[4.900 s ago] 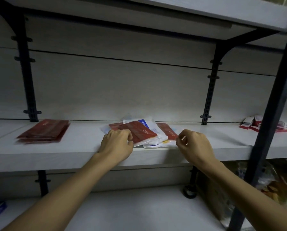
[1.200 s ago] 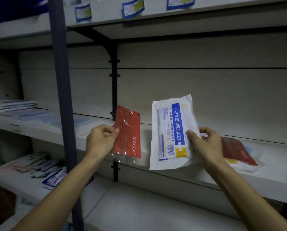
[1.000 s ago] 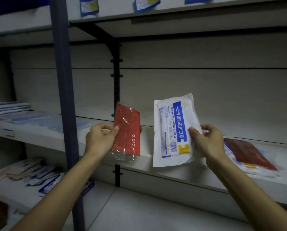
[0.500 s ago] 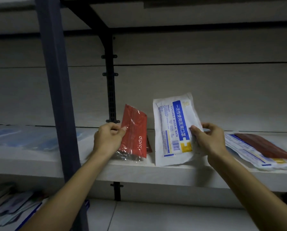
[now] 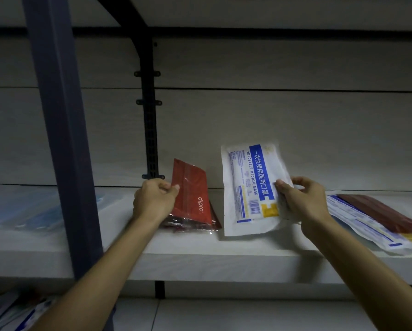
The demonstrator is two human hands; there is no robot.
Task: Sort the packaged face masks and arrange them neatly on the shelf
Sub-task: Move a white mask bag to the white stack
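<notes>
Dim store shelving fills the view: a pale shelf (image 5: 200,256) against a light back panel, a blue upright (image 5: 61,139) at 10 o'clock. The left hand (image 5: 153,201) pinches a red mask pack (image 5: 190,194), tilted, its lower edge on a red pile (image 5: 195,225). The right hand (image 5: 303,201) grips a white mask pack (image 5: 250,187), nearly upright. At 3 o'clock lies an unsorted heap (image 5: 377,220). Slick film could slip from either hand's fingers, or the red pile slide forward off the shelf.

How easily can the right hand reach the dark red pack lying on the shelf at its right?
Probably not yet: the right hand grips the white mask pack. The dark red pack itself lies uncovered close by.
</notes>
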